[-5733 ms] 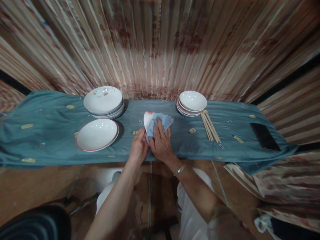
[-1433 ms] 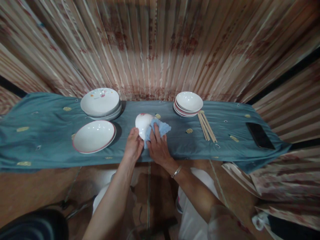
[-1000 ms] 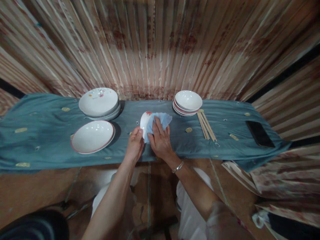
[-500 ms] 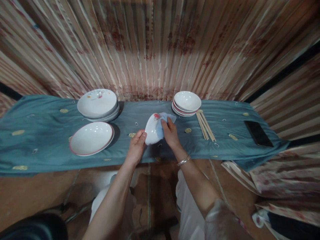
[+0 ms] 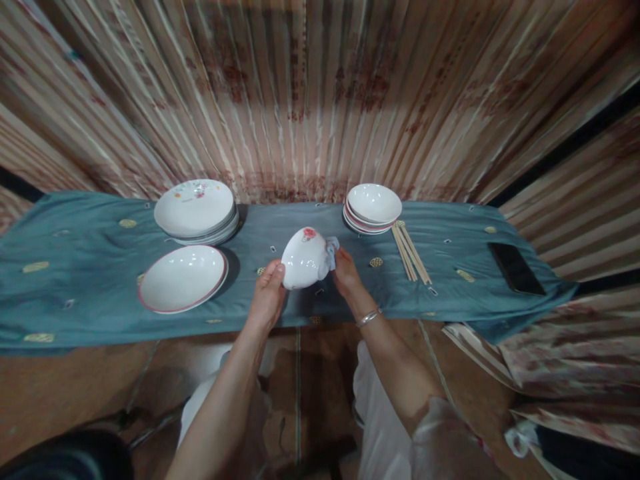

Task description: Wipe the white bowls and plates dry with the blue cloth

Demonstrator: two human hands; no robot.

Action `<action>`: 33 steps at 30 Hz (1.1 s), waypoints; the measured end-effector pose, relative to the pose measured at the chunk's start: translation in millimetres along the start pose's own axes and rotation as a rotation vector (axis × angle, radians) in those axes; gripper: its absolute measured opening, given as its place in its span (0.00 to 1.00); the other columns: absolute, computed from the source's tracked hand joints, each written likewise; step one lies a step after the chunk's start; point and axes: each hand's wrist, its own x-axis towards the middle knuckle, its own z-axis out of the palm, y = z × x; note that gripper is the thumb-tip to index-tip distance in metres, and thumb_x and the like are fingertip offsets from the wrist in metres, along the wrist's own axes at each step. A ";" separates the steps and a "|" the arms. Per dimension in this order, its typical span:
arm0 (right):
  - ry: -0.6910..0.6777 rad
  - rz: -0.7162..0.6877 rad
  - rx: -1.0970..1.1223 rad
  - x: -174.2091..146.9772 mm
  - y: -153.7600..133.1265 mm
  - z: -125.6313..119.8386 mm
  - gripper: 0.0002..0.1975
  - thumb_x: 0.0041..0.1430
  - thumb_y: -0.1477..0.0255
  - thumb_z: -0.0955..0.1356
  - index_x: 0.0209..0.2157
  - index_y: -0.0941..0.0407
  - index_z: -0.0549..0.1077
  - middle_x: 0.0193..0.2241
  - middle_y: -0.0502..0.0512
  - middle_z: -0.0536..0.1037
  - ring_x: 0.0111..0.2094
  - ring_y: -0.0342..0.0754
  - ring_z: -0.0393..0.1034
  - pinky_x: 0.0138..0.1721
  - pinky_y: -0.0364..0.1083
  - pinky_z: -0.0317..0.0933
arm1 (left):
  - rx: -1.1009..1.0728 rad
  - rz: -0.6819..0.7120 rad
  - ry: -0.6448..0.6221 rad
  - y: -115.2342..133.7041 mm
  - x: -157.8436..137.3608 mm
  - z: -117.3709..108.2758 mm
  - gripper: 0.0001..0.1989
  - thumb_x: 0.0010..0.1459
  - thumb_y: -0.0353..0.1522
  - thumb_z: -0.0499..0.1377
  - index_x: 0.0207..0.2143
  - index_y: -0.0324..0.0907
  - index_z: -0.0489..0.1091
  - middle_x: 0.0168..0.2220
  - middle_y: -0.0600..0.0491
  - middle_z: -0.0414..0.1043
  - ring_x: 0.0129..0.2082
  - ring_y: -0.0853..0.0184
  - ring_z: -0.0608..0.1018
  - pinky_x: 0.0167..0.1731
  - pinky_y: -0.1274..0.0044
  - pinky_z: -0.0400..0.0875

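Above the middle of the table, a white bowl with a red flower is tilted so its outer side faces me. My left hand grips the bowl's left rim, thumb on the outside. On the opposite side, my right hand is closed on a crumpled light-blue cloth, which touches the bowl's right part near its base. A silver bracelet circles my right wrist. The bowl's inside and some of my fingertips are hidden.
Plates stand stacked at the back left, with a red-rimmed dish before them. Stacked bowls are at the back right, beside chopsticks. A black phone lies far right on the blue tablecloth.
The bowl has turned, showing more of its outer side, and shifted slightly left. My right hand and the cloth have moved from over its surface to its right end.
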 end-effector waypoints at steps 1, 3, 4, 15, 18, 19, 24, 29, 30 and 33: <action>-0.014 -0.002 -0.015 -0.1 1.2 -1.2 0.16 0.53 0.56 0.70 0.34 0.55 0.75 0.28 0.48 0.79 0.34 0.46 0.73 0.39 0.44 0.65 | -0.019 -0.001 0.018 -0.4 1.1 -1.2 0.25 0.39 0.46 0.74 0.33 0.40 0.74 0.27 0.55 0.76 0.27 0.71 0.74 0.32 0.80 0.69; -0.037 -0.018 -0.073 -0.9 3.2 -4.0 0.16 0.53 0.56 0.70 0.34 0.55 0.76 0.28 0.48 0.79 0.34 0.46 0.72 0.39 0.44 0.65 | -0.055 -0.004 0.051 -0.9 3.5 -3.9 0.25 0.38 0.45 0.75 0.32 0.40 0.74 0.29 0.55 0.77 0.28 0.71 0.75 0.33 0.79 0.70; -0.042 -0.034 -0.117 -1.7 4.2 -5.5 0.16 0.54 0.56 0.70 0.34 0.55 0.76 0.28 0.48 0.79 0.34 0.46 0.72 0.39 0.44 0.65 | -0.069 -0.005 0.065 -1.1 4.7 -5.2 0.24 0.38 0.45 0.75 0.32 0.40 0.73 0.29 0.54 0.78 0.28 0.70 0.75 0.34 0.78 0.71; 0.002 -0.453 -0.848 -35.5 -5.3 -15.2 0.19 0.66 0.61 0.61 0.49 0.57 0.73 0.38 0.60 0.81 0.38 0.54 0.76 0.42 0.49 0.66 | -0.171 -0.051 0.223 4.4 7.4 -5.4 0.15 0.49 0.36 0.72 0.30 0.40 0.68 0.30 0.55 0.77 0.28 0.71 0.77 0.33 0.78 0.75; -0.044 -0.603 -0.983 -46.1 -15.6 -14.8 0.24 0.68 0.63 0.59 0.60 0.61 0.66 0.52 0.69 0.77 0.49 0.58 0.75 0.50 0.53 0.67 | -0.143 -0.065 0.225 5.0 7.3 -5.7 0.15 0.51 0.36 0.70 0.30 0.40 0.67 0.30 0.55 0.76 0.28 0.71 0.77 0.32 0.77 0.75; -0.071 -0.653 -1.020 -48.6 -17.5 -14.4 0.24 0.69 0.64 0.58 0.61 0.61 0.65 0.56 0.69 0.75 0.54 0.57 0.73 0.53 0.54 0.67 | -0.140 -0.062 0.225 4.8 7.5 -5.9 0.15 0.51 0.36 0.70 0.30 0.40 0.67 0.30 0.55 0.76 0.28 0.71 0.77 0.32 0.77 0.75; -0.185 -0.833 -1.186 -54.4 -18.7 -9.5 0.22 0.70 0.71 0.57 0.61 0.57 0.67 0.67 0.64 0.61 0.69 0.52 0.54 0.65 0.54 0.58 | -0.136 -0.037 0.217 3.6 8.2 -4.9 0.18 0.48 0.38 0.72 0.30 0.41 0.66 0.30 0.54 0.77 0.28 0.70 0.77 0.30 0.78 0.75; -0.244 -0.863 -1.321 -52.8 -22.4 -6.6 0.23 0.69 0.76 0.56 0.61 0.61 0.67 0.68 0.69 0.58 0.69 0.58 0.54 0.62 0.58 0.59 | -0.129 -0.042 0.184 4.7 6.6 -2.9 0.21 0.44 0.39 0.74 0.30 0.40 0.66 0.31 0.54 0.78 0.28 0.71 0.77 0.29 0.79 0.74; -0.242 -0.856 -1.344 -52.3 -23.8 -6.8 0.23 0.69 0.77 0.56 0.61 0.61 0.67 0.69 0.69 0.57 0.68 0.59 0.54 0.61 0.59 0.59 | -0.132 -0.049 0.182 5.1 6.2 -2.8 0.22 0.43 0.40 0.74 0.30 0.40 0.66 0.31 0.54 0.78 0.27 0.71 0.77 0.28 0.79 0.74; -0.234 -0.830 -1.393 -51.5 -27.0 -7.8 0.24 0.67 0.77 0.57 0.62 0.61 0.66 0.69 0.70 0.57 0.68 0.61 0.55 0.60 0.60 0.60 | -0.127 -0.061 0.179 5.6 5.3 -3.2 0.22 0.43 0.40 0.74 0.30 0.41 0.66 0.31 0.55 0.78 0.27 0.71 0.77 0.28 0.79 0.74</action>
